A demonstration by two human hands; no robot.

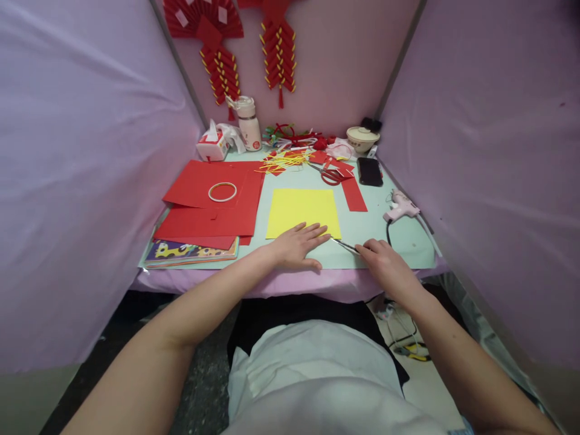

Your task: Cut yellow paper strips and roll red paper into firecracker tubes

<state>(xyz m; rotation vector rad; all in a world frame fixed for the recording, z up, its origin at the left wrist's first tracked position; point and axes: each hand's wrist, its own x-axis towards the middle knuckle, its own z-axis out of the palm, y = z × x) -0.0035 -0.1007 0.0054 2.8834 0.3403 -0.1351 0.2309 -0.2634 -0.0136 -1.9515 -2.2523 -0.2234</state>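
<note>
A yellow square sheet of paper (303, 208) lies flat on the pale green table top. My left hand (296, 246) rests on its lower edge, fingers spread and palm down. At the sheet's lower right corner is a thin, pointed metal tool (347, 244); whether it is a blade or tweezers I cannot tell. My right hand (385, 263) is closed around its near end, with the tip at the paper's edge. Beyond the sheet lie red-handled scissors (331, 176) and a red paper strip (354, 194).
On the left are red sheets (199, 223) with a tape roll (222, 192) on top, over a colourful pad (190, 252). A glue gun (401, 206) and a black phone (370, 172) lie right. Yellow strips (283, 161), a bottle (249, 125) and a lidded bowl (362, 139) stand behind.
</note>
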